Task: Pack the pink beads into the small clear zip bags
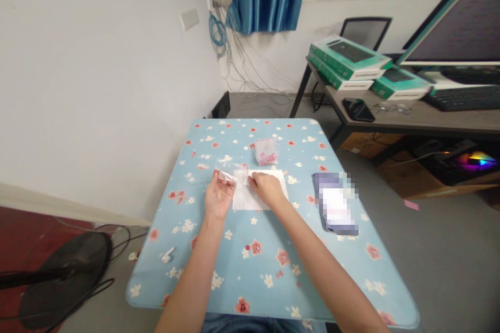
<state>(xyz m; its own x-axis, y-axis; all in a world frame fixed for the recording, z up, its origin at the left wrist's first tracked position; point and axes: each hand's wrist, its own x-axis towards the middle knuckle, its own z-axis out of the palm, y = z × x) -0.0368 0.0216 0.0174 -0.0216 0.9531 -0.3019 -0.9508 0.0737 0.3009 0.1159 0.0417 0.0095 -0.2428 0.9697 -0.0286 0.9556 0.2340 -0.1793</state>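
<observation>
A small clear plastic bag [228, 173] with a bit of red at its right end lies across the fingers of my left hand [217, 199]. The thumb and fingers of that hand are closed around its left part. My right hand [267, 187] has its fingers curled together at the bag's right end, above a white sheet of paper [258, 202]. What these fingertips pinch is too small to make out. Just beyond the paper lies another clear bag [266, 152] with small pink pieces inside.
The table [219, 291] has a blue floral cover. A phone-like, partly pixelated object [336, 208] lies at right, a white earbud [167, 255] at front left. A desk [414, 122] at right bears green keyboard boxes [347, 60], a dark phone [358, 109] and glasses.
</observation>
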